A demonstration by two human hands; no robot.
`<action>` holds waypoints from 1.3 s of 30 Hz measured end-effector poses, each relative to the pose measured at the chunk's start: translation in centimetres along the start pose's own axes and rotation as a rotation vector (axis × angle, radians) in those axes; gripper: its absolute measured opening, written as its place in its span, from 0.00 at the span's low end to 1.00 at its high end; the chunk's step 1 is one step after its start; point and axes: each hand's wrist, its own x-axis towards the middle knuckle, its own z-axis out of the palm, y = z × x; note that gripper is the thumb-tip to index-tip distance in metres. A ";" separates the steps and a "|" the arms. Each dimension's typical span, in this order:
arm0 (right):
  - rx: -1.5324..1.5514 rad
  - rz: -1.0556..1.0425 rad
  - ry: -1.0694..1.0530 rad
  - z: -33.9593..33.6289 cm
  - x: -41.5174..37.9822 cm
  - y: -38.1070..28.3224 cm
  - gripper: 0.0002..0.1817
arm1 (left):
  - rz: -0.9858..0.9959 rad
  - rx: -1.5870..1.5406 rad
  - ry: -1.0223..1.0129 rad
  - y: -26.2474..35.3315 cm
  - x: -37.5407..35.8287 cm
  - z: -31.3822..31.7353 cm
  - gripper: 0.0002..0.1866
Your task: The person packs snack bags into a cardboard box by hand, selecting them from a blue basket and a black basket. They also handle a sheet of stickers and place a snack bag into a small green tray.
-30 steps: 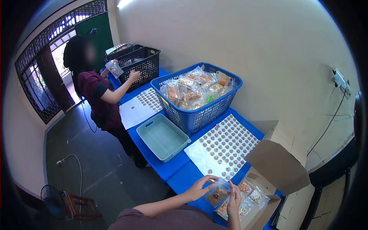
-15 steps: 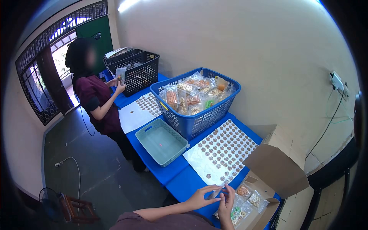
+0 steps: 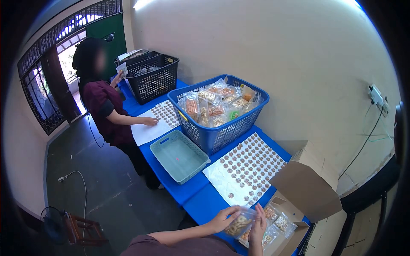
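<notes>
A clear packet of pale curved snacks (image 3: 239, 225) is between my hands at the table's front edge. My left hand (image 3: 225, 218) grips its upper left side. My right hand (image 3: 257, 226) lies against the packet's right side, fingers stretched upward. Just right of my hands, an open cardboard box (image 3: 287, 245) holds several snack packets (image 3: 282, 222). Behind my hands is a white sheet (image 3: 220, 173) with rows of round brown stickers (image 3: 252, 164).
A blue basket (image 3: 222, 138) full of snack packets and a green-grey tray (image 3: 179, 157) stand beyond the sheet. Farther left, a co-worker (image 3: 104, 102) holds a packet and touches another sticker sheet (image 3: 143, 132) near black baskets (image 3: 153, 83).
The packet in my hands has turned and now shows its snacks; my right fingers have straightened. The co-worker has lifted a packet in one hand and lowered the other to the sticker sheet.
</notes>
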 end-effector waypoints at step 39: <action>-0.040 0.311 -0.170 -1.2 -1.1 2.4 0.16 | 0.050 0.326 -0.126 0.1 1.5 -2.4 0.21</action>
